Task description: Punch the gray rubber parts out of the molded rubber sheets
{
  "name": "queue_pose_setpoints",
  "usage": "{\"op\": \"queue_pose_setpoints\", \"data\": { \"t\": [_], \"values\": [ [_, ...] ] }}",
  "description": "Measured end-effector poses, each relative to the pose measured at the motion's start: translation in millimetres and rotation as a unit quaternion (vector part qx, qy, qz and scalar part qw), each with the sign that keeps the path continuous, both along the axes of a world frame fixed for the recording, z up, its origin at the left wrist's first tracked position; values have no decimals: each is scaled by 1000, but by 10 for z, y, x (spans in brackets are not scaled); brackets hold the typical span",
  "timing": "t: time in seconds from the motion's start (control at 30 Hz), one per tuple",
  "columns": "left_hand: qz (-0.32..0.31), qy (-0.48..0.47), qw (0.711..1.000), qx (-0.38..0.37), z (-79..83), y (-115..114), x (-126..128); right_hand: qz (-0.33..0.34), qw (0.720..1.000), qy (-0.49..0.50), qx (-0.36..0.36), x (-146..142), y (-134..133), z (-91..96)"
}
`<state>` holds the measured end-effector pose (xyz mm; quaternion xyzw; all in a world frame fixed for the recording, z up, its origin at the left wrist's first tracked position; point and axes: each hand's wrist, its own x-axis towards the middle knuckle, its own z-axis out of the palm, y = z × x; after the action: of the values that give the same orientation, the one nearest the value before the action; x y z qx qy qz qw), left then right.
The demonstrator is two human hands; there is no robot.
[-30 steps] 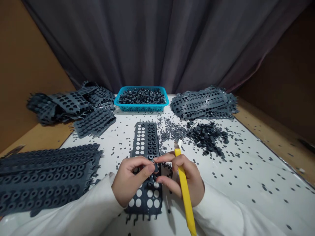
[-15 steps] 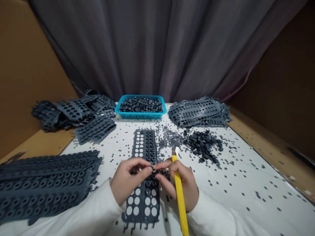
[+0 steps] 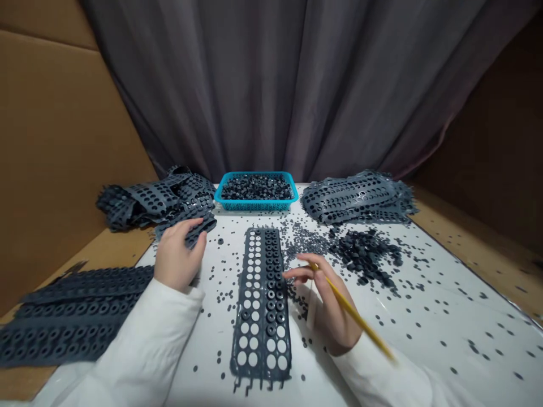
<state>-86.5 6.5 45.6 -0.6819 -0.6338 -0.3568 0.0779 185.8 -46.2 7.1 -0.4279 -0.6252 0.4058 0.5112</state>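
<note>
So the left hand (image 3: 176, 257) is over on the left with a wide grip, thumb and fingers well apart. It's in front of a small folded strip (image 3: 207, 222), can't tell if they're touching. A lone dark ring (image 3: 220, 241) sits on the white tabletop (image 3: 207, 347) just right of it.

Right hand (image 3: 337, 305) has its grip closed on a yellow tool (image 3: 360, 320), pretty blurry, slanting toward the near right. Its fingertips are at the right edge of the dark sheet (image 3: 262, 294), contact's hard to call.

That sheet lies lengthwise in the middle, 4 columns wide. The 2 left columns are mostly white holes, and the 2 right ones are full of rings except toward the near end.

Far middle there's a turquoise basket (image 3: 257, 202) full of dark parts (image 3: 257, 187). Perforated sheets (image 3: 358, 198) are stacked far right, more crumpled ones (image 3: 148, 198) far left, ring-filled sheets (image 3: 72, 322) near left. A pile of dark pieces (image 3: 369, 257) sits right of the sheet, with tiny discs (image 3: 307, 237) scattered around.
</note>
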Motion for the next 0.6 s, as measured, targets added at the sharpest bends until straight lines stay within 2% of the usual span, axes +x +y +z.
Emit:
{"op": "queue_pose_setpoints", "data": {
  "t": [0.03,0.1,0.13,0.17,0.23,0.27,0.3,0.4,0.6],
  "values": [
    [-24,-14,1000,6,72,-59,51,8,1000,-2,-24,18,3,6],
    [-143,-16,987,-70,165,-192,200,17,998,-21,-65,48,-6,10],
    [-229,-3,963,-140,179,-260,290,23,996,-31,-78,57,-16,7],
    [-311,14,928,-207,173,-325,382,34,995,-38,-86,61,-28,-2],
    [-405,44,863,-298,112,-430,551,64,991,-39,-107,60,-57,-27],
    [-419,55,849,-319,70,-468,618,77,989,-32,-120,55,-71,-41],
    [-416,62,846,-328,26,-496,672,85,987,-24,-135,51,-83,-54],
    [-389,75,855,-335,-87,-537,757,73,982,-10,-174,42,-115,-76],
    [-374,93,845,-372,-197,-559,799,34,980,-26,-195,40,-168,-68]
  ]
}}
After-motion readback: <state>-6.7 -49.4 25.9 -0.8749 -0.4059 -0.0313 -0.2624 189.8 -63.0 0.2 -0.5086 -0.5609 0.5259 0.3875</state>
